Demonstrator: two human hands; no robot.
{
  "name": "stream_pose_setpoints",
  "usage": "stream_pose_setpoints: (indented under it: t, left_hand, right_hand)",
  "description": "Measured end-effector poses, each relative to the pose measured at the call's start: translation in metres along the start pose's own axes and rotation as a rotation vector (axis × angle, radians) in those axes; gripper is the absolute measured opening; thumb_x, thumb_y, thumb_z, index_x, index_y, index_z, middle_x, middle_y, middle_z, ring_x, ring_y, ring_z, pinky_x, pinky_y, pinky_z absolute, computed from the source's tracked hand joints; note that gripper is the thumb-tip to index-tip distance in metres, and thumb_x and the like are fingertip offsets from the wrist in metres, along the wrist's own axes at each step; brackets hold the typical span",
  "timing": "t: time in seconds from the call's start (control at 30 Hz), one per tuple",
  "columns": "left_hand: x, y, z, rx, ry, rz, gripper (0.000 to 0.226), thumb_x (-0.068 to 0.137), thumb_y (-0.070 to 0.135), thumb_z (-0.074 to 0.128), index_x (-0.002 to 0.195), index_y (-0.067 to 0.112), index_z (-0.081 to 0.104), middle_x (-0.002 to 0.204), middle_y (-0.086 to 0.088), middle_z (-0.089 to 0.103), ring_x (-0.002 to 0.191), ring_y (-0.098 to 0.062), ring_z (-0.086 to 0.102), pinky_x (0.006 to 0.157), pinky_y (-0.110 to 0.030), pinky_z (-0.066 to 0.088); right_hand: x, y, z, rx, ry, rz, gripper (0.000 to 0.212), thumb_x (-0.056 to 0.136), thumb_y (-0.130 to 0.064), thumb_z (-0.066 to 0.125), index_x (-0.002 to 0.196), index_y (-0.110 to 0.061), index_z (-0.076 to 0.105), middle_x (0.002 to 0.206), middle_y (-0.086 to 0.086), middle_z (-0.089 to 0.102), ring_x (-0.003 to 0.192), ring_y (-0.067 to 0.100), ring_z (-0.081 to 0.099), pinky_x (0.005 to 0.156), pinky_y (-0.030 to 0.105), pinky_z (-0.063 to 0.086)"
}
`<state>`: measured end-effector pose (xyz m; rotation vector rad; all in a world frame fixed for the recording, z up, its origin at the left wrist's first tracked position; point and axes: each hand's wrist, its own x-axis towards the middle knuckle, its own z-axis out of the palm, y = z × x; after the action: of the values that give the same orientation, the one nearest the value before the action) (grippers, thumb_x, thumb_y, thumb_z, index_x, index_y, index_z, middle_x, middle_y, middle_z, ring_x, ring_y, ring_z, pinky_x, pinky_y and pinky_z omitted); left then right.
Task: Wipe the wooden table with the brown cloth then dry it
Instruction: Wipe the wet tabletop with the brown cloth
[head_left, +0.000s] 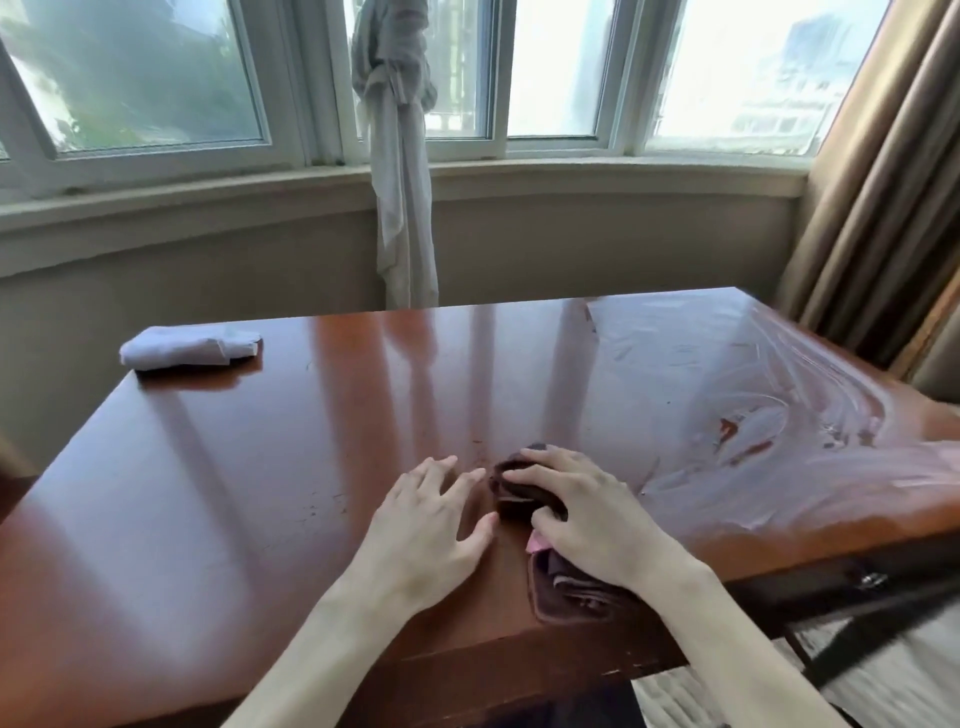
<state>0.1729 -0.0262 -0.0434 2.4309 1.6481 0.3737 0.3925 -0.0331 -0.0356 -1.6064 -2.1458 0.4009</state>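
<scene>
The wooden table (260, 493) is glossy red-brown; its right part shows pale wet streaks (779, 405). The brown cloth (519, 493) lies folded near the front edge, a pink corner showing. My right hand (587, 514) presses on top of the cloth, fingers curled over it. My left hand (431, 525) rests flat on the bare wood just left of the cloth, fingers spread, fingertips close to its edge. A folded white cloth (187, 348) lies at the far left corner of the table.
A knotted grey curtain (400, 156) hangs at the window behind the table. Brown drapes (883, 182) hang at the right. A dark chair frame (857, 623) stands beside the table's front right corner.
</scene>
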Motion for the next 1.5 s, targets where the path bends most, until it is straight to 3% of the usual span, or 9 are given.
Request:
stream_pose_setpoints:
  t: [0.2, 0.33, 0.5, 0.63, 0.83, 1.03, 1.2, 1.37, 1.5]
  left_hand:
    - [0.008, 0.005, 0.016, 0.11, -0.044, -0.021, 0.064, 0.097, 0.067, 0.02, 0.157, 0.047, 0.014, 0.168, -0.002, 0.007, 0.154, -0.028, 0.007, 0.126, -0.048, 0.007]
    - [0.006, 0.004, 0.02, 0.129, -0.042, -0.027, 0.075, 0.085, 0.071, 0.002, 0.156, 0.051, 0.014, 0.168, 0.0, 0.014, 0.154, -0.028, 0.007, 0.125, -0.048, 0.005]
    - [0.007, 0.005, 0.02, 0.125, -0.034, -0.027, 0.06, 0.098, 0.065, 0.021, 0.156, 0.051, 0.014, 0.168, 0.001, 0.013, 0.155, -0.027, 0.005, 0.126, -0.047, 0.005]
    - [0.004, 0.007, 0.02, 0.12, -0.033, -0.033, 0.064, 0.094, 0.068, 0.012, 0.156, 0.052, 0.012, 0.168, 0.001, 0.012, 0.155, -0.026, 0.004, 0.125, -0.047, 0.004]
    - [0.007, 0.008, 0.021, 0.125, -0.025, -0.041, 0.066, 0.092, 0.067, 0.013, 0.156, 0.051, 0.016, 0.168, 0.001, 0.015, 0.155, -0.026, 0.007, 0.126, -0.047, 0.006]
    - [0.002, 0.009, 0.022, 0.124, -0.026, -0.053, 0.067, 0.09, 0.068, 0.01, 0.155, 0.052, 0.017, 0.167, 0.002, 0.017, 0.155, -0.025, 0.009, 0.126, -0.046, 0.007]
    - [0.005, 0.01, 0.019, 0.137, -0.034, -0.05, 0.07, 0.088, 0.068, 0.007, 0.155, 0.052, 0.017, 0.168, 0.002, 0.016, 0.155, -0.025, 0.008, 0.126, -0.046, 0.007]
    - [0.003, 0.012, 0.019, 0.142, -0.032, -0.053, 0.073, 0.085, 0.069, 0.004, 0.155, 0.052, 0.017, 0.167, 0.001, 0.017, 0.155, -0.025, 0.009, 0.126, -0.047, 0.008]
    - [0.004, 0.011, 0.02, 0.137, -0.017, -0.042, 0.069, 0.088, 0.068, 0.01, 0.155, 0.052, 0.021, 0.166, 0.0, 0.021, 0.154, -0.026, 0.012, 0.125, -0.048, 0.01]
  right_hand:
    - [0.012, 0.001, -0.008, -0.101, 0.229, 0.23, 0.039, 0.08, -0.02, 0.061, 0.114, -0.036, 0.069, 0.131, -0.018, 0.06, 0.129, 0.012, 0.052, 0.101, 0.032, 0.045]
    - [-0.011, -0.005, -0.001, -0.016, 0.138, 0.118, 0.045, 0.08, -0.029, 0.06, 0.121, -0.046, 0.069, 0.143, -0.025, 0.053, 0.14, 0.0, 0.039, 0.115, 0.028, 0.035]
    - [0.009, 0.003, -0.019, -0.014, 0.11, 0.28, 0.049, 0.083, -0.034, 0.06, 0.13, -0.051, 0.062, 0.156, -0.015, 0.042, 0.143, 0.01, 0.039, 0.115, 0.036, 0.037]
    - [-0.019, -0.015, 0.008, -0.198, 0.18, 0.247, 0.053, 0.093, -0.033, 0.054, 0.143, -0.046, 0.048, 0.163, -0.007, 0.032, 0.15, 0.017, 0.027, 0.118, 0.038, 0.03]
    - [0.018, 0.015, -0.021, 0.029, 0.241, 0.311, 0.047, 0.081, -0.033, 0.066, 0.126, -0.046, 0.067, 0.15, -0.017, 0.05, 0.138, 0.012, 0.047, 0.11, 0.036, 0.04]
    - [-0.021, 0.014, -0.004, 0.025, 0.2, 0.194, 0.045, 0.078, -0.03, 0.067, 0.119, -0.049, 0.069, 0.145, -0.029, 0.051, 0.141, -0.005, 0.037, 0.114, 0.031, 0.037]
    - [0.026, 0.045, -0.022, 0.007, 0.291, 0.332, 0.036, 0.085, -0.024, 0.065, 0.116, -0.039, 0.074, 0.141, -0.017, 0.059, 0.134, 0.014, 0.052, 0.105, 0.031, 0.042]
    - [-0.005, 0.045, -0.015, 0.084, 0.147, 0.064, 0.041, 0.076, -0.033, 0.058, 0.112, -0.042, 0.075, 0.133, -0.027, 0.062, 0.132, -0.008, 0.048, 0.115, 0.028, 0.037]
    - [0.025, 0.056, -0.032, 0.088, 0.198, 0.178, 0.04, 0.075, -0.032, 0.059, 0.111, -0.043, 0.075, 0.13, -0.028, 0.064, 0.126, -0.001, 0.056, 0.108, 0.03, 0.044]
